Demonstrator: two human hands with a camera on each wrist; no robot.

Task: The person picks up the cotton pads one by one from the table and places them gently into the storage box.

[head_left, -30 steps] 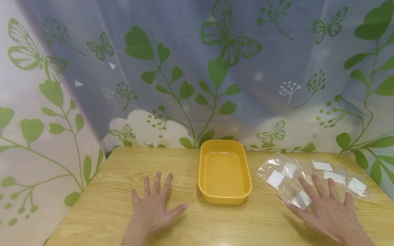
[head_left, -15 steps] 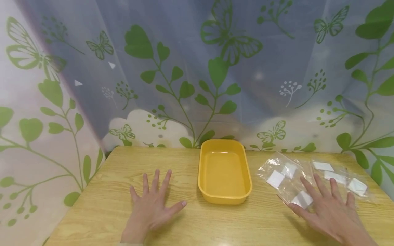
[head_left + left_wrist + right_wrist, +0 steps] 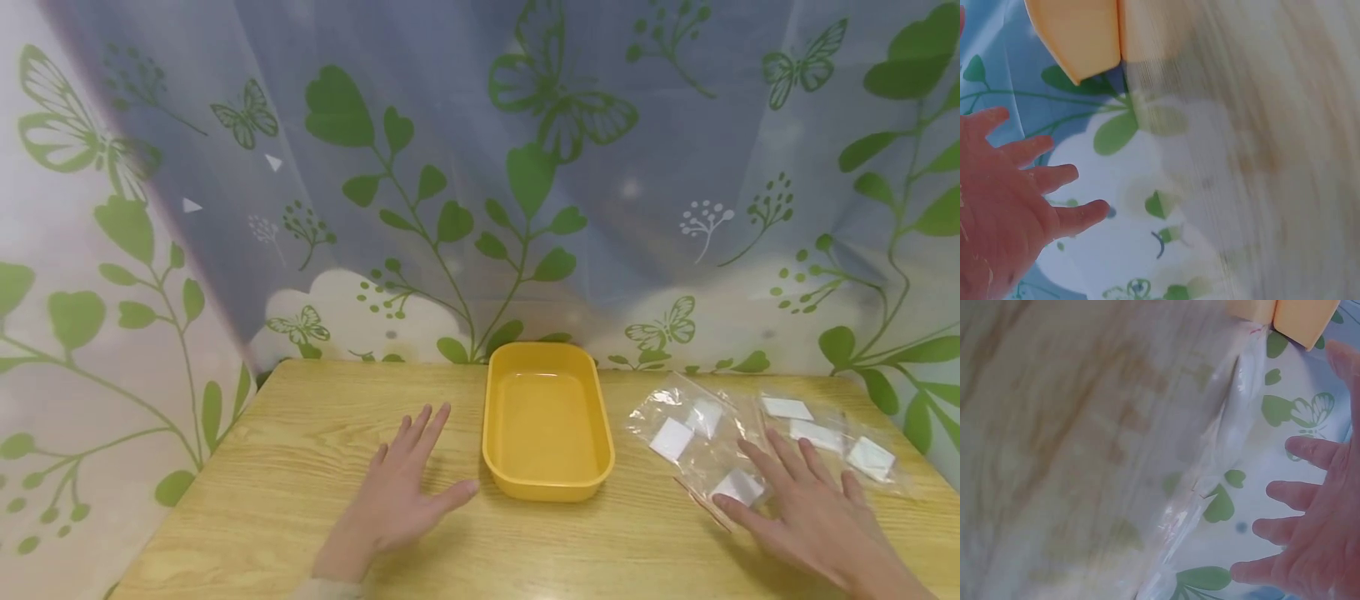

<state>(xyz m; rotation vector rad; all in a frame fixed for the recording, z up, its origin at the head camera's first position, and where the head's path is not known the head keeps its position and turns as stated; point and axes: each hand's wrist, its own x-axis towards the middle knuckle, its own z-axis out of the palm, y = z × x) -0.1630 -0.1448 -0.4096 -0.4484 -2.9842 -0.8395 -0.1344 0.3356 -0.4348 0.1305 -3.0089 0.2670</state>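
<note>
A yellow rectangular tub (image 3: 550, 489) stands in the middle of the table. Left of it, my left hand (image 3: 401, 500) hovers with fingers extended and thumb toward the tub, holding nothing. On the right lie clear plastic bags (image 3: 708, 454) with several small white blocks (image 3: 672, 438) inside. My right hand (image 3: 813, 517) is spread over the near edge of these bags, its thumb overlapping one white block (image 3: 738, 487) in the head view. Both wrist views show straight fingers with nothing between them: the left hand (image 3: 1010, 200) and the right hand (image 3: 1310, 519).
The wooden table (image 3: 240, 492) ends at the back against a curtain (image 3: 420, 183) printed with leaves and butterflies. More bagged white pieces (image 3: 870, 457) lie at the table's right side. A thin reddish strip (image 3: 701, 504) shows at the near bag's edge.
My left hand has moved right toward the tub and turned more sideways, its fingers drawn closer together. My right hand has shifted slightly right. The tub and bags have stayed put.
</note>
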